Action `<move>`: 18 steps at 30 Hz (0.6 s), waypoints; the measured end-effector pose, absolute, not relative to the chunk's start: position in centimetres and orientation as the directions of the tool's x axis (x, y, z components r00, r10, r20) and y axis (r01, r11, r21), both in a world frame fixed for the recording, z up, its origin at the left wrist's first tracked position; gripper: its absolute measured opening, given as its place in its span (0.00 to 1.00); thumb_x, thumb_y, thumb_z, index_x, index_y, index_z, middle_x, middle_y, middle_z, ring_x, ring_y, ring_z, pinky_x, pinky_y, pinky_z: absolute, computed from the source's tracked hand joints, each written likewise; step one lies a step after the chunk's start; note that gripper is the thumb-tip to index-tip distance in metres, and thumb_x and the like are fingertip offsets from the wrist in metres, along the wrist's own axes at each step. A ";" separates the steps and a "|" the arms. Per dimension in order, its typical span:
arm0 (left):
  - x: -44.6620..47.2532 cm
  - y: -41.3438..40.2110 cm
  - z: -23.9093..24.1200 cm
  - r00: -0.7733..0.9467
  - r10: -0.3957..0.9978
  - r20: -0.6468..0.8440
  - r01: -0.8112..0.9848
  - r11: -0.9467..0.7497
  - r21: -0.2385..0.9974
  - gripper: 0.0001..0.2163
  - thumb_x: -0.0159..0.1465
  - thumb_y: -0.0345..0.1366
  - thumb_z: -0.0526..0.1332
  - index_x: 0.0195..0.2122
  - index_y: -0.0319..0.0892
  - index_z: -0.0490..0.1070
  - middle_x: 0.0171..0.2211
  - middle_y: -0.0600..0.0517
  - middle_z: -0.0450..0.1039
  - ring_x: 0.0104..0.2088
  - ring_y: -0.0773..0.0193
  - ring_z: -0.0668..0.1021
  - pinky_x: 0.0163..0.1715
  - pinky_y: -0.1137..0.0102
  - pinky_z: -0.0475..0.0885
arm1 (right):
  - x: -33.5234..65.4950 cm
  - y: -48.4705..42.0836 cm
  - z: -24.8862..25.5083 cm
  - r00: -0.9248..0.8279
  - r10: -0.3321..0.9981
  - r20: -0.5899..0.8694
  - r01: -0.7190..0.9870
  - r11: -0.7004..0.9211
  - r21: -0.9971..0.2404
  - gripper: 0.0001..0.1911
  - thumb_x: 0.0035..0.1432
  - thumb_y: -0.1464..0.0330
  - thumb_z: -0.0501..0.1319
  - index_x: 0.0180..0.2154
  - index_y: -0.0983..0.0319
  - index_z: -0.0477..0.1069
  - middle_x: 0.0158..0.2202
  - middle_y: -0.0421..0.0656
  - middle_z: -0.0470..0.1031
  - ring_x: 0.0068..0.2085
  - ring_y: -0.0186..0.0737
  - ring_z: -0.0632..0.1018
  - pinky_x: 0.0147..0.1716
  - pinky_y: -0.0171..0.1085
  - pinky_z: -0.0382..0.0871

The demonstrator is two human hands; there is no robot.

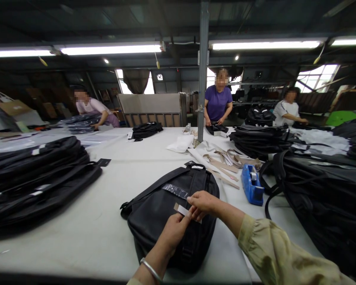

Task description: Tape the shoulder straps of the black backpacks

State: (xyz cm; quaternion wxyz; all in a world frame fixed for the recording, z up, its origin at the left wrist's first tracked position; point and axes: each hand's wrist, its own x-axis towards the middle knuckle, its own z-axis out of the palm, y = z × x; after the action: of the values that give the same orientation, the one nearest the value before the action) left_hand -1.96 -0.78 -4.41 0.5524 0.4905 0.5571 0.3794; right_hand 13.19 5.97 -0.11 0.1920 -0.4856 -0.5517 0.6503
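One small white and tan strip (182,209) shows in the head view, at the fingertips of your left hand (172,231). The grip of that hand is together, with thumb and finger pinching the strip. Your right hand (204,202) is right beside it. Its thumb and finger are close to each other, but I can't tell if they pinch the strip too, or something else.

The black backpack (154,221) lies in front of you on the white table (106,209), with its straps (158,185) facing up. Your hands and the strip are over it. A shiny piece (175,190) lies across the bag, next to your right fingertips. A blue tape holder (250,188) stands to the right of the bag, near some loose paper strips (225,165).

You seem to be in the middle of handling the little strip over the bag. The next move looks like it calls for a soft pinch, two hands working close together, and a bag that doesn't slide.
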 end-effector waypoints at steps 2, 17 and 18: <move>-1.8 -0.8 -4.6 0.031 0.969 -0.244 0.170 0.236 0.957 0.22 0.58 0.55 0.63 0.28 0.36 0.76 0.22 0.52 0.71 0.23 0.65 0.69 0.22 0.71 0.58 | 13.1 5.7 -0.2 -0.451 0.784 -0.426 0.305 -0.314 -0.899 0.08 0.63 0.65 0.57 0.34 0.63 0.66 0.24 0.44 0.77 0.24 0.38 0.78 0.22 0.34 0.72; -1.6 -0.7 -4.0 -0.078 0.988 -0.130 0.280 0.147 0.949 0.14 0.56 0.41 0.61 0.17 0.41 0.65 0.17 0.56 0.59 0.22 0.67 0.60 0.23 0.69 0.52 | 11.3 7.0 2.9 -0.970 0.172 0.175 0.197 0.970 0.140 0.05 0.57 0.72 0.63 0.29 0.60 0.71 0.31 0.41 0.75 0.35 0.40 0.71 0.33 0.41 0.59; -1.7 -0.7 -4.1 -0.075 0.988 -0.132 0.274 0.148 0.950 0.15 0.56 0.42 0.61 0.17 0.42 0.64 0.17 0.56 0.57 0.22 0.67 0.59 0.23 0.69 0.51 | 11.7 7.1 2.1 -0.966 0.162 0.202 0.192 0.971 0.140 0.05 0.57 0.71 0.63 0.28 0.60 0.70 0.30 0.41 0.75 0.35 0.40 0.70 0.33 0.41 0.59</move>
State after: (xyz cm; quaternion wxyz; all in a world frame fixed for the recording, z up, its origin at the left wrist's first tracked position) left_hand -1.69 -0.65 -4.08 0.4445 0.5146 0.6135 0.4017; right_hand 11.72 7.07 2.15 0.0951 -0.0894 -0.9883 -0.0793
